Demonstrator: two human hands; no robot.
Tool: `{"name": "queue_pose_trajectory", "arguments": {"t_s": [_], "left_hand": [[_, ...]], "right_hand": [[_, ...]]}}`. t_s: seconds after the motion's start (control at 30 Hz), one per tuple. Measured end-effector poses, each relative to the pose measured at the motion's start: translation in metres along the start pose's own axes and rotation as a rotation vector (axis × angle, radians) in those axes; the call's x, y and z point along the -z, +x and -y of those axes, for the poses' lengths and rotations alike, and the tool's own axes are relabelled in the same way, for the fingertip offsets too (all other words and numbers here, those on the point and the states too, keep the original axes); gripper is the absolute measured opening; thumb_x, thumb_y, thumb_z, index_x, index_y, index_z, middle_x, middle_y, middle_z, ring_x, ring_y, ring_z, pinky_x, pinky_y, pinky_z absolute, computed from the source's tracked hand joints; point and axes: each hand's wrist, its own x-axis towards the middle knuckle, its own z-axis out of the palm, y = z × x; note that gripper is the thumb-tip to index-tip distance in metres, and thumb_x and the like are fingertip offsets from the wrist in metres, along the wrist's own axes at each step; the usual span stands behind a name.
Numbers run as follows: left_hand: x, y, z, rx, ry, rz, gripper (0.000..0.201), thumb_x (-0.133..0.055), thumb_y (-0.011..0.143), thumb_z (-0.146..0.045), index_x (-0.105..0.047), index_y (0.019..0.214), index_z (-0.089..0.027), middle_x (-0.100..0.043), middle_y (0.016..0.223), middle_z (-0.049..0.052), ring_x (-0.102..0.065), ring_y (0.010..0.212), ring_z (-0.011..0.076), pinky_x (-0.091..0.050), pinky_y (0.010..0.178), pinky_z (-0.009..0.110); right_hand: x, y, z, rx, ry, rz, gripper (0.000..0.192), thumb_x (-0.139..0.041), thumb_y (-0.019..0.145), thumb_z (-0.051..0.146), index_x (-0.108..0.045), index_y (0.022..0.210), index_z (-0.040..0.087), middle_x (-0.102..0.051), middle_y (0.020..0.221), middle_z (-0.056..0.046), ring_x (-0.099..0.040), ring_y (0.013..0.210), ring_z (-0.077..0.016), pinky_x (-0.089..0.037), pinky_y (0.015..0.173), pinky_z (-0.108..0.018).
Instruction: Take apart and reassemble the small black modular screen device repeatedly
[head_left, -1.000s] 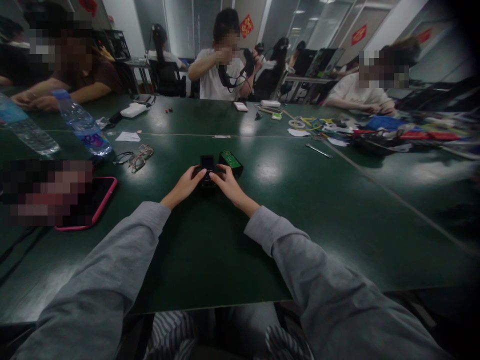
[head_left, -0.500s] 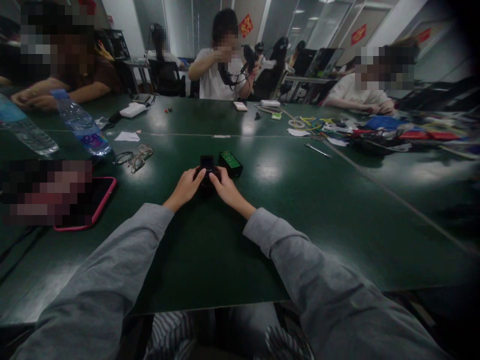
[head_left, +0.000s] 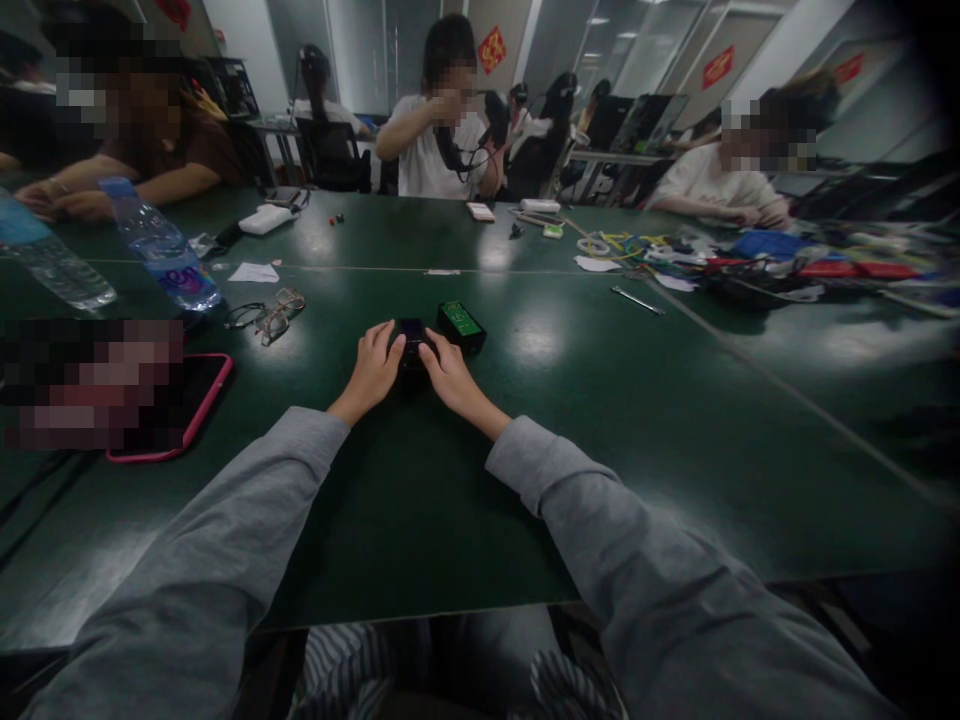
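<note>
- Left hand (head_left: 373, 366) has slid further over the small black boxy device (head_left: 411, 340), fingers curled on it.
- Right hand (head_left: 448, 372) still grips its near side, beside the green-topped black box (head_left: 461, 326).

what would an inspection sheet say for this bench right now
surface: dark green table, glossy with lamp glare
job's things: small black device on the table between both hands; black box with a green top just right of it, contact unclear
clutter: glasses, two water bottles, pink-cased phone, metal tool, loose papers
grippers: left hand and right hand both curled on the device
cables: yellow and other wires at far right, among piled items
surroundings: other people seated round the table, one holding a black object with a cord; red signs on the walls
</note>
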Motion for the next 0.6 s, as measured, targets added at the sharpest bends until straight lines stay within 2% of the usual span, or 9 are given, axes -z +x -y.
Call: {"name": "queue_pose_trajectory", "arguments": {"t_s": [0.13, 0.27, 0.4, 0.6], "left_hand": [[0.003, 0.0, -0.005, -0.115, 0.04, -0.002, 0.056, -0.032, 0.103, -0.052, -0.044, 0.149, -0.022, -0.042, 0.157, 0.012, -0.035, 0.147, 0.0236, -0.022, 0.123, 0.044], [0.003, 0.001, -0.008, -0.211, 0.054, 0.109, 0.052, -0.032, 0.103, -0.047, -0.05, 0.145, -0.023, -0.048, 0.155, 0.009, -0.036, 0.148, 0.0222, -0.021, 0.125, 0.045], [0.002, 0.001, -0.007, -0.169, 0.058, 0.13, 0.05, -0.033, 0.103, -0.046, -0.052, 0.144, -0.025, -0.048, 0.156, 0.006, -0.035, 0.15, 0.0217, -0.018, 0.126, 0.046], [0.005, 0.003, -0.006, -0.158, 0.039, 0.113, 0.053, -0.031, 0.103, -0.049, -0.05, 0.146, -0.024, -0.042, 0.161, 0.007, -0.031, 0.152, 0.021, -0.016, 0.127, 0.046]], "right_hand": [[0.0, 0.0, 0.0, 0.022, -0.014, -0.028, 0.069, -0.037, 0.097, 0.071, -0.048, 0.145, 0.023, -0.05, 0.148, -0.012, -0.04, 0.14, -0.0283, -0.024, 0.123, -0.049], [-0.001, 0.002, -0.002, 0.046, -0.024, -0.032, 0.066, -0.038, 0.097, 0.068, -0.049, 0.146, 0.025, -0.048, 0.15, -0.01, -0.039, 0.14, -0.0279, -0.022, 0.124, -0.048], [-0.004, 0.0, -0.001, 0.048, -0.058, -0.026, 0.062, -0.038, 0.1, 0.062, -0.047, 0.148, 0.025, -0.048, 0.15, -0.01, -0.039, 0.138, -0.0295, -0.023, 0.124, -0.052], [0.006, -0.009, 0.014, 0.194, -0.249, -0.074, 0.046, -0.044, 0.101, 0.047, -0.054, 0.141, 0.026, -0.05, 0.144, -0.012, -0.033, 0.142, -0.0326, -0.023, 0.123, -0.058]]}}
